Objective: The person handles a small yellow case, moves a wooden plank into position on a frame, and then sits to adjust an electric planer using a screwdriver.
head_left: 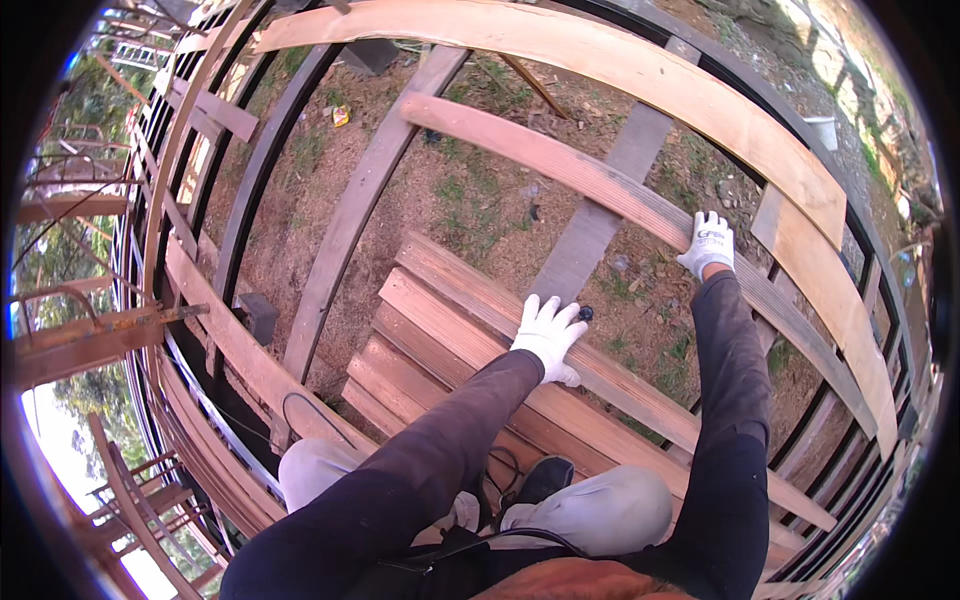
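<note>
My left hand, in a white glove, rests with fingers spread on the edge of a reddish board, part of a group of boards laid side by side beneath me. A small black object lies by its fingertips. My right hand, also gloved, has its fingers wrapped over a long pinkish-grey plank that crosses the supports farther forward. Between the two hands runs a grey crosspiece. My knees and one dark shoe show at the bottom.
A pale plank curves across the top over dark frame rails. Dirt and grass show through the gaps. A grey block and a cable are at the left, beside rusty steel framework. A white bucket stands beyond the frame.
</note>
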`<state>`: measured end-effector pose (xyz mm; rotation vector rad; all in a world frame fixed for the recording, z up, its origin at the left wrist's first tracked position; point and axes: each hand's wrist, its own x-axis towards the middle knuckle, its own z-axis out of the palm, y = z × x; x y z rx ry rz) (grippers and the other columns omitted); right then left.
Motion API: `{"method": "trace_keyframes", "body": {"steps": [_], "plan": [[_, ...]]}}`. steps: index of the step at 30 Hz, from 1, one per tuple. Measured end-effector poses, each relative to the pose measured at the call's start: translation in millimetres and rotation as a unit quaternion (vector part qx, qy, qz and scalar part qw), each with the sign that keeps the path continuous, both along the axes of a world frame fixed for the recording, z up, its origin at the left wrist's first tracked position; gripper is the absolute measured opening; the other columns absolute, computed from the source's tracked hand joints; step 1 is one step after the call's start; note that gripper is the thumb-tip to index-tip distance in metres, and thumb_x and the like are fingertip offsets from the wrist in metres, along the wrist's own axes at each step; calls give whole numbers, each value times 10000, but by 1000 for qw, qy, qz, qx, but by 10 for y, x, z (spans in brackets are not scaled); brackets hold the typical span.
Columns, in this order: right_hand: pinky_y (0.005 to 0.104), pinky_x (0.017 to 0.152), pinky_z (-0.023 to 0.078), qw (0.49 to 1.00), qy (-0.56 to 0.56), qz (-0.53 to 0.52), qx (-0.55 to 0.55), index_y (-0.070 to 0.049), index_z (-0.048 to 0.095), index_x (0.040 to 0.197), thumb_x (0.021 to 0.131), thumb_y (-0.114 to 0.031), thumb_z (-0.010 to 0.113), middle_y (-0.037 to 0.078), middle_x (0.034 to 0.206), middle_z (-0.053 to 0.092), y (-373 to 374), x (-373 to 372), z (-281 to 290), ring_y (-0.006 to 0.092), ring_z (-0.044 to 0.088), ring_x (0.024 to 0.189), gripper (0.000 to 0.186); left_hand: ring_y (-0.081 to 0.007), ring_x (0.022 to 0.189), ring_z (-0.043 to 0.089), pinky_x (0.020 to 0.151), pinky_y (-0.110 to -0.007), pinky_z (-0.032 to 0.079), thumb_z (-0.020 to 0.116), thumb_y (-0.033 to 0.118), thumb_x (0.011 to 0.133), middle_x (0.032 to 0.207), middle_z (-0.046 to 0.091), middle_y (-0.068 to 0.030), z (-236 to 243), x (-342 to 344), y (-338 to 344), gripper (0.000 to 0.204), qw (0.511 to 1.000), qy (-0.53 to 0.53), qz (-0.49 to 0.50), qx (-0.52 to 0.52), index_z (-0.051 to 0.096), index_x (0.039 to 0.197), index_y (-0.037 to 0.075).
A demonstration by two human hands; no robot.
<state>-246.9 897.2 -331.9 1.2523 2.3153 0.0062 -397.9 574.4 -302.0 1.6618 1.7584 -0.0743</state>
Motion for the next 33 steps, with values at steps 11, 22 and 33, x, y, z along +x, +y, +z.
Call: {"method": "trace_keyframes", "body": {"steps": [11, 22, 33], "plan": [[498, 1066, 416, 993, 81, 8, -84, -105, 461, 1465, 695, -422, 844, 144, 1373, 567, -436, 176, -64, 331, 537, 1287, 917, -340, 1532, 183, 1223, -627, 9, 843, 631, 620, 1614, 342, -104, 49, 284, 58, 1086, 997, 68, -3, -31, 445, 1510, 153], [502, 1034, 422, 984, 101, 67, -131, -94, 478, 1428, 761, -357, 800, 166, 1304, 578, -1747, 687, 1401, 335, 550, 1231, 787, -382, 1414, 408, 1215, -474, 256, 832, 538, 696, 1497, 481, -210, 340, -8, -81, 986, 995, 14, 41, -91, 458, 1492, 93], [532, 1045, 404, 930, 66, 135, -334, -69, 437, 1479, 719, -412, 814, 178, 1328, 562, -3267, 861, 4468, 360, 534, 1262, 915, -249, 1423, 376, 1214, -469, 226, 725, 588, 855, 1539, 430, -73, 4289, -102, -2656, 845, 495, -693, 507, -132, 414, 1510, 152]]}}
